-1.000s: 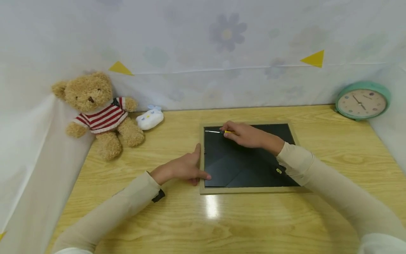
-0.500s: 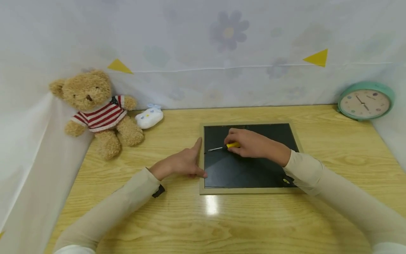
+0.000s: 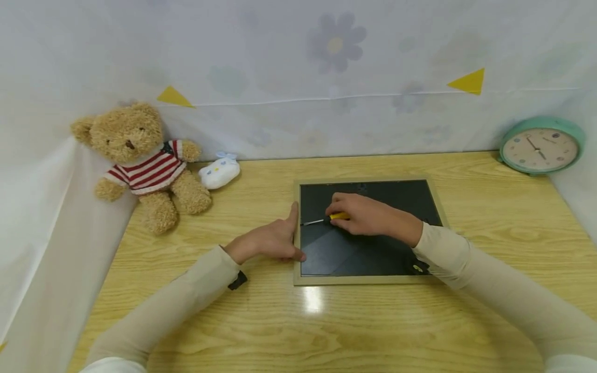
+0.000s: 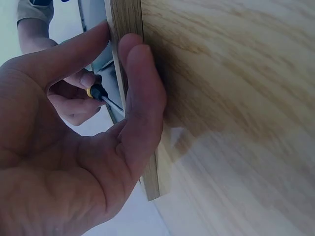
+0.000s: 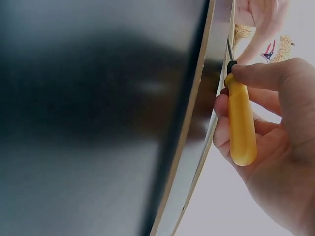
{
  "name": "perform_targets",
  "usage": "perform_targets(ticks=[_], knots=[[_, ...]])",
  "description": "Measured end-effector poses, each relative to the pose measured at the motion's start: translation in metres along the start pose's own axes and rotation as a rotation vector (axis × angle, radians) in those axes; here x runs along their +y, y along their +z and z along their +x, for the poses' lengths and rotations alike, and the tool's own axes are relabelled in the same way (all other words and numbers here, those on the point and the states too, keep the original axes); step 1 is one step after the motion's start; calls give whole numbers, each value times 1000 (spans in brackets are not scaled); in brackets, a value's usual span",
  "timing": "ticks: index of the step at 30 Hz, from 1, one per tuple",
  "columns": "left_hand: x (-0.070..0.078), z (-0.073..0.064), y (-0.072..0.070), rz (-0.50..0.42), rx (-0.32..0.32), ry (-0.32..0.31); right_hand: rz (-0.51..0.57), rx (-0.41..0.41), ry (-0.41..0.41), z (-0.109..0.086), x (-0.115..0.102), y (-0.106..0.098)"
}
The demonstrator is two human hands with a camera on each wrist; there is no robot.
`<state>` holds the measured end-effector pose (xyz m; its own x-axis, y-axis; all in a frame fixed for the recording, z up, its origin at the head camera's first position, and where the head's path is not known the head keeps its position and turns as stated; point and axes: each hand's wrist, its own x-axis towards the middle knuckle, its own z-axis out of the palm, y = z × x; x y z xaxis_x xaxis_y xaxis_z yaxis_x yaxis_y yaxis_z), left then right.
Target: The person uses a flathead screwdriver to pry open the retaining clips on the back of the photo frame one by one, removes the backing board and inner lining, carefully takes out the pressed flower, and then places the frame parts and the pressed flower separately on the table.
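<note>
A picture frame (image 3: 368, 280) lies on the table with its black backing board (image 3: 368, 254) facing up. My right hand (image 3: 361, 213) grips a screwdriver (image 5: 241, 120) by its yellow handle. The screwdriver's blade points left, and its tip is at the inner left edge of the frame, near a small dark tab. My left hand (image 3: 275, 239) holds the frame's left side. In the left wrist view the thumb lies over the wooden edge and the fingers bend against its outer face. Part of the backing board is hidden under my right hand and forearm.
A teddy bear (image 3: 148, 171) in a striped shirt sits at the back left, with a small white plush (image 3: 220, 173) beside it. A green round clock (image 3: 541, 146) stands at the back right. A white cloth wall (image 3: 280, 129) closes off the table's rear.
My right hand brought the screwdriver from near the frame's far left corner toward me, then slightly left to the inner edge. The left hand stays at the frame's left side.
</note>
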<state>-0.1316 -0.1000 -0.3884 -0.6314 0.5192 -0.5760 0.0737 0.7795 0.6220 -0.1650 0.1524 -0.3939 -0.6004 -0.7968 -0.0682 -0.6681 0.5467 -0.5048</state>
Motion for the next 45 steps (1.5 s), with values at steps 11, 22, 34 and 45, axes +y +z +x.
perform_targets(ticks=[11,22,34,45], knots=[[-2,1,-3,-53,-27,15,-35,24,-84,0,4,8],[2,3,0,26,-28,29,-226,46,-194,3,-3,9],[4,-2,-6,192,40,24,-505,-149,-145,35,-41,-20],[-1,1,-6,118,13,118,-612,-254,-120,63,-79,-31]])
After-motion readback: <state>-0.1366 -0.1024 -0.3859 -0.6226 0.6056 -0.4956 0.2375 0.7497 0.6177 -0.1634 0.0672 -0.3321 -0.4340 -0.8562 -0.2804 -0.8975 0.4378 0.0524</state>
